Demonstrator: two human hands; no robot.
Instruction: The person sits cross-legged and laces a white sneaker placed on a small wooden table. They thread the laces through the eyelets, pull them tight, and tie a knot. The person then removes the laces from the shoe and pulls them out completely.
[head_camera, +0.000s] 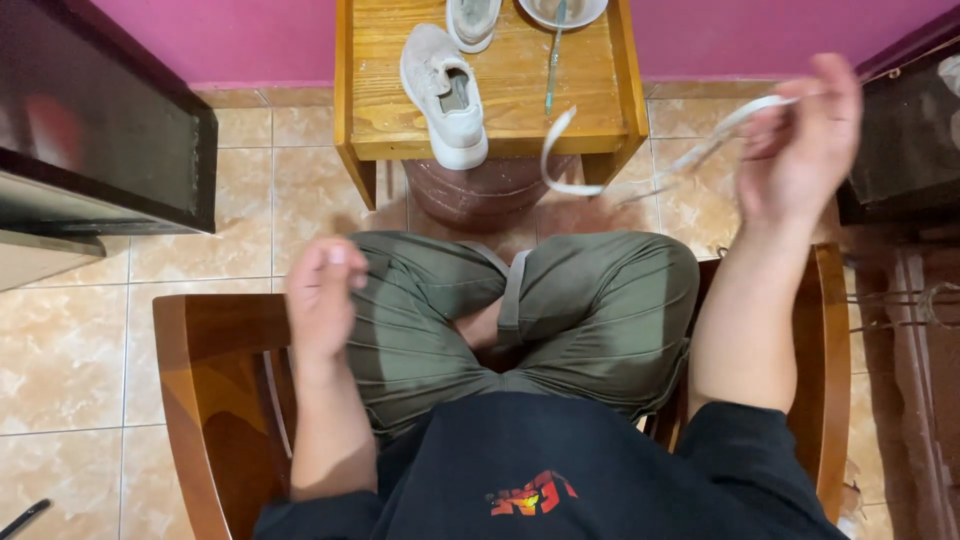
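While the person sits cross-legged on a wooden chair, everything they handle lies ahead on a small wooden bench set against a pink wall. On it rests a pale shoe, sole down, toe toward the sitter, its eyelets apparently empty; a second shoe shows only in part at the top edge, beside a white bowl with a thin stick leaning out of it. Under the bench stands a round reddish tub.

The right hand is raised over the tiled floor, fingers curled and pinched on a white lace, which arcs from the hand down in front of the bench edge and curls back up. Motion blur hides exactly how many fingers grip it. The left hand hovers above the left knee, loosely curled, holding nothing I can make out.

The lace looks flat, very light and wholly limp, so it will droop and swing from any hold. It seems best pinched near an end. The shoe looks light and soft-topped, firm at the sole, and easiest taken by the heel or collar.
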